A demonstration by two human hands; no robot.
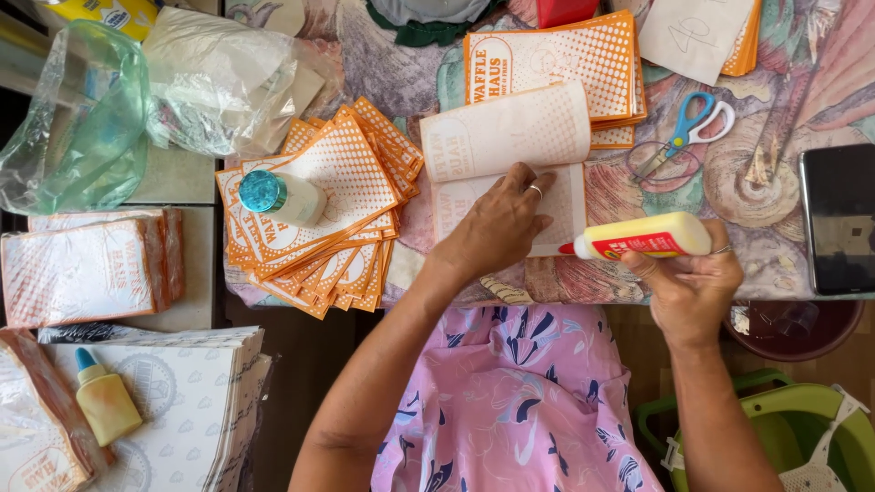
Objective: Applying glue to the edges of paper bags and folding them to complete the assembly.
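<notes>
On table: two hands (pixel 592 251), one glue bottle (pixel 649 237), one folded paper bag (pixel 507 159).

Right hand (pixel 690 284) grips a yellow glue bottle (pixel 649 237) with a red label. Under the left hand (pixel 497 223) sits a folded orange-and-white paper bag (pixel 501 137); more are fanned just left (pixel 342 164). Dark phone screen (pixel 838 219), far right.
</notes>
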